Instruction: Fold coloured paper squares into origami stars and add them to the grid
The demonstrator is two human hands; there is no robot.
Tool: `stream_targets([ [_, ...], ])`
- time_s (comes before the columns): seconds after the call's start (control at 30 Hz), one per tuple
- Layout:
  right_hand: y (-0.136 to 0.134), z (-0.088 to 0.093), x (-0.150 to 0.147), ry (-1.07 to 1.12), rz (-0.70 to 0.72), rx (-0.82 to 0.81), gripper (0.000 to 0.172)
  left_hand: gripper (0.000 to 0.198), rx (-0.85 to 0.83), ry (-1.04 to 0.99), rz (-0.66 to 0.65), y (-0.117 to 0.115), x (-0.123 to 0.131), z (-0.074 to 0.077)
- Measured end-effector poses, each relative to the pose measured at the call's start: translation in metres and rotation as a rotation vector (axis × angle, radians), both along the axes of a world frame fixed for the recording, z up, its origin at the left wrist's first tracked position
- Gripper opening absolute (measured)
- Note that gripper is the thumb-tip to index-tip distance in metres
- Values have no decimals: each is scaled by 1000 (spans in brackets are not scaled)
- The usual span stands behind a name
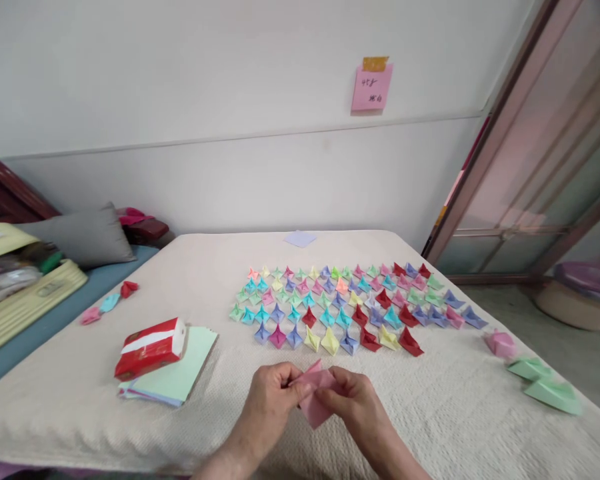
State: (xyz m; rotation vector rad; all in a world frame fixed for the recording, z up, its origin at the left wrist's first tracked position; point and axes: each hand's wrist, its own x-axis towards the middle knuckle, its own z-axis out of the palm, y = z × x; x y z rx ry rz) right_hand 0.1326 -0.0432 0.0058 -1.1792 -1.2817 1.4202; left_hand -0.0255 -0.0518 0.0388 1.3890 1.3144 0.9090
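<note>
Between my hands is a partly folded piece of pink paper point(316, 407), with one point sticking up and another hanging down. My left hand point(275, 393) pinches its left side between thumb and fingers. On the right side, my right hand point(353, 397) grips it with the thumb across the front. Just beyond my hands, several rows of small folded paper boats point(330, 341) stand on the cream cover, in red, yellow, blue, green and pink. The inner folds of the pink piece are hidden by my fingers.
At left, a red-and-white packet point(153, 347) lies on a stack of coloured paper point(195, 363). More folded pieces sit at far left point(110, 303) and along the right edge, including green ones point(553, 393). A lilac sheet point(301, 239) lies near the wall.
</note>
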Motion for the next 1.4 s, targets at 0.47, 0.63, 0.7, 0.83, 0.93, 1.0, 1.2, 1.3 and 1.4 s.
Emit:
stream_targets([
  [0.47,2,7,3,114,31,-52,18,19,-66,-134,-110,1,-2,7],
  [0.63,0,13,10,210,84,-94,13,18,-33,-180,-120,0,-2,11],
  [0.7,-1,15,13,235,78,-99,11,19,-19,-190,-110,-1,-2,12],
  [0.83,-1,19,14,219,42,-91,12,21,1,-205,-103,-3,-2,15],
  [0.93,-4,21,16,231,14,-38,20,24,27,-202,-95,-5,-3,17],
  [1.0,-6,22,18,244,15,34,20,25,65,-203,-111,-6,-5,17],
  [1.2,-7,18,23,316,77,203,18,23,311,-119,-208,-8,-9,17],
  [1.3,-7,17,24,318,96,186,20,26,378,-60,-236,-10,-10,19],
  [1.4,-8,20,26,312,122,193,14,30,390,-43,-250,-13,-10,24],
])
